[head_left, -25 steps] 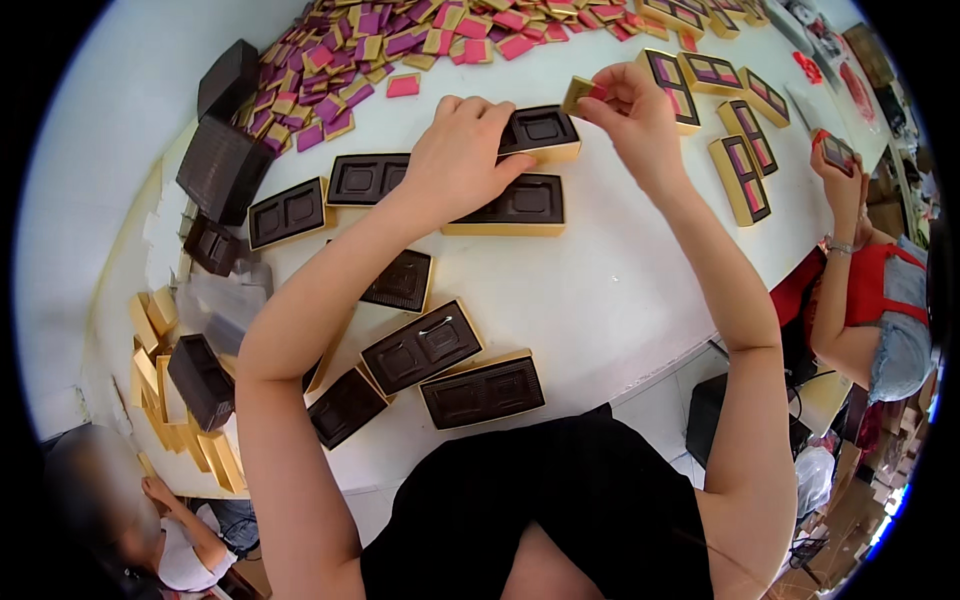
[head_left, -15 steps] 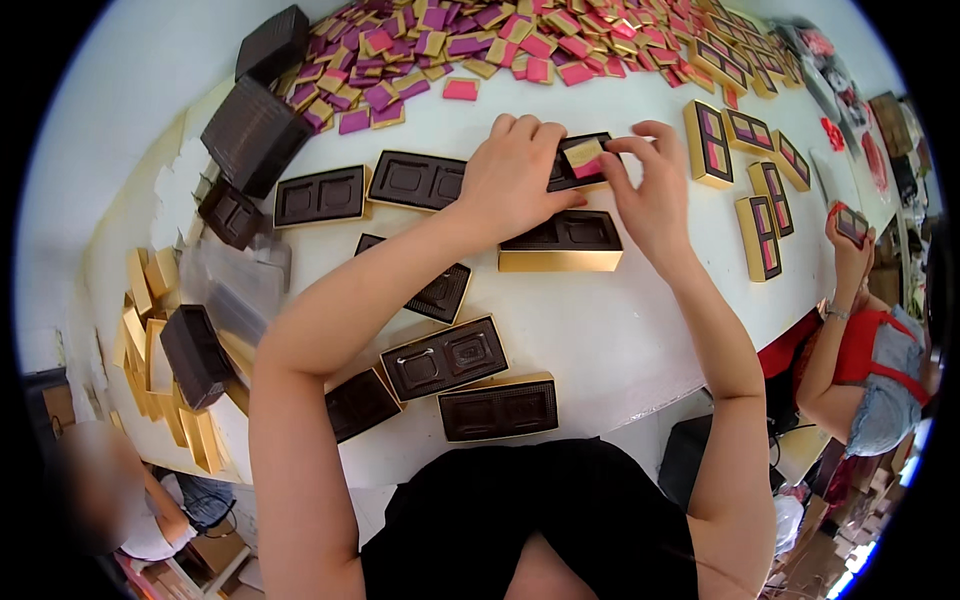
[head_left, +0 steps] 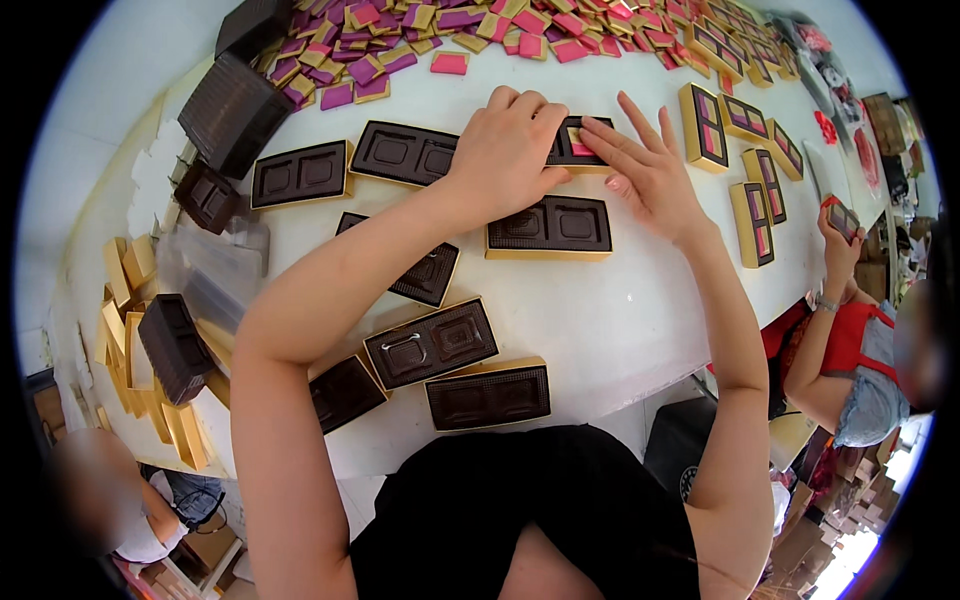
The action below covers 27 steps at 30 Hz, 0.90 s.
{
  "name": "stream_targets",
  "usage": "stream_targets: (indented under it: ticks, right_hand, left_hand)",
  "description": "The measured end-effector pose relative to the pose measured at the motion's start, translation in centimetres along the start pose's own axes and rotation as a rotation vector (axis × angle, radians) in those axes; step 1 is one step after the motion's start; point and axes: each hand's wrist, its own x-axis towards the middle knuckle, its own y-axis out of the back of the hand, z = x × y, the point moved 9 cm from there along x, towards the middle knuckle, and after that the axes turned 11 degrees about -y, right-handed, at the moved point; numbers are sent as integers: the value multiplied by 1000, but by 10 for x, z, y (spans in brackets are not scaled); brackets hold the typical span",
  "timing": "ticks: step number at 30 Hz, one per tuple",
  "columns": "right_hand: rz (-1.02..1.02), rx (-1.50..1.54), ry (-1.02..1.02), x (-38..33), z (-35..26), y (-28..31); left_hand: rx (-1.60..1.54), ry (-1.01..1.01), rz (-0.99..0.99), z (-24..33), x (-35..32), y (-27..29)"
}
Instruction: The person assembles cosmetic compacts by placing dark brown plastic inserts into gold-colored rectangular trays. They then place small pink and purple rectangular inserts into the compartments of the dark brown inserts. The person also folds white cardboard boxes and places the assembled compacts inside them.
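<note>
My left hand [head_left: 505,155] is curled over the left part of a dark-trayed gold box [head_left: 562,158], its thumb on the near side, hiding much of the tray. In that box's right compartment lies a pink-and-gold wrapped piece [head_left: 577,142]. My right hand [head_left: 652,178] has its fingers stretched out, fingertips resting on the piece and thumb apart. Just nearer stands another gold box [head_left: 549,226] with two bare compartments. To the left are two similar boxes, one [head_left: 405,152] partly behind my left hand and one [head_left: 302,175] farther left.
A heap of purple, pink and gold pieces [head_left: 440,25] covers the far table. Filled boxes [head_left: 752,225] stand on the right; several trayed boxes [head_left: 430,342] sit near me. Stacked dark trays [head_left: 235,113] and gold sleeves [head_left: 185,432] line the left. A co-worker's hand [head_left: 838,240] holds a box.
My right hand has gone from pinching the tilted pink-and-gold piece to lying with straightened fingers on it, the piece now down in the tray. The whole view has shifted slightly.
</note>
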Motion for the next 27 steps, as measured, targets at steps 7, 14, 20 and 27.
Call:
stream_targets:
  ticks: [7, 14, 20, 27]
  right_hand:
    - [1, -79, 115, 26, -23, 19]
    - [441, 197, -242, 118, 95, -10]
    - [445, 274, -297, 155, 94, -31]
    - [-28, 928, -364, 121, 66, -7]
  left_hand:
    - [11, 44, 6, -4, -4, 3]
    - [-59, 89, -43, -2, 0, 1]
    - [-112, 80, 104, -1, -4, 10]
    - [-217, 168, 90, -16, -5, 8]
